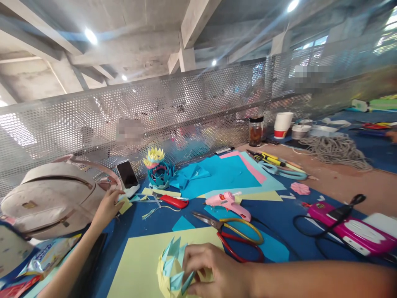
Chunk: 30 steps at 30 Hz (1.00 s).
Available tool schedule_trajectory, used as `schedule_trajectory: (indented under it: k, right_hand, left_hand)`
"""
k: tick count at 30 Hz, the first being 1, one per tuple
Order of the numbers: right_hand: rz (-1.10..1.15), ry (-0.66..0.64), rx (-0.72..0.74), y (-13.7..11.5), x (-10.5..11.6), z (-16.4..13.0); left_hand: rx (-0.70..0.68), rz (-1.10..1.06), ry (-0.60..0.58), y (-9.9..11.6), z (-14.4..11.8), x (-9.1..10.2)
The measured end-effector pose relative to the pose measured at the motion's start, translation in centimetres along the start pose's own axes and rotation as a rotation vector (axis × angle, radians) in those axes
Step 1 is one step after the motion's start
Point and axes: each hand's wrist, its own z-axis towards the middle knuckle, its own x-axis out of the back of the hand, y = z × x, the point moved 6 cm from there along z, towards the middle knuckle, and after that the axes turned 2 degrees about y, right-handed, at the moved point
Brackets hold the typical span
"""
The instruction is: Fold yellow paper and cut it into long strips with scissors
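Observation:
My right hand (214,269) grips a folded paper crown (172,267) of yellow and light blue points, resting on a pale yellow paper sheet (139,265) at the near edge. My left hand (108,205) reaches far left and touches a small yellow paper piece (125,204) beside a pale backpack (52,198) and a phone (127,174) propped upright. Scissors (232,234) with red and yellow handles lie just beyond my right hand. A pink glue gun (229,203) lies behind them.
A finished paper flower (158,167) stands by the perforated metal screen (186,107). Blue and pink paper sheets (223,171), a red utility knife (173,201), screwdrivers (268,158), a rope coil (336,151), a jar (256,130), a cup (283,124) and a magenta case (353,229) cover the table.

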Motion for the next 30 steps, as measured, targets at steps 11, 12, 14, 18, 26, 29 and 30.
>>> schedule_trajectory:
  k: [11,12,14,18,26,29,30]
  right_hand:
    - [-0.047,0.079,-0.035,-1.5,1.1,0.8]
    - [-0.054,0.080,-0.033,-1.6,1.1,0.8]
    - [-0.069,0.091,-0.025,-1.8,1.1,0.7]
    - [-0.088,0.147,-0.042,-1.6,1.4,0.5]
    - [-0.037,0.370,-0.056,-1.2,2.5,-0.2]
    - [-0.036,0.422,0.014,-1.6,3.0,-0.3]
    - [-0.030,0.412,0.031,-1.7,3.0,-0.3]
  left_hand:
    - [0.016,-0.790,-0.712,15.1,-11.1,-4.4]
    - [0.034,-0.848,-0.776,16.4,-12.0,-4.8]
    - [0.036,-0.833,-0.876,18.0,-13.1,-5.5]
    - [-0.002,-0.708,-0.903,18.7,-12.9,-6.2]
    - [-0.087,-0.733,-0.762,17.8,-9.5,-5.9]
    - [-0.080,-0.731,-0.650,16.7,-7.3,-5.2]
    - [-0.066,-0.722,-0.619,16.2,-6.5,-4.8]
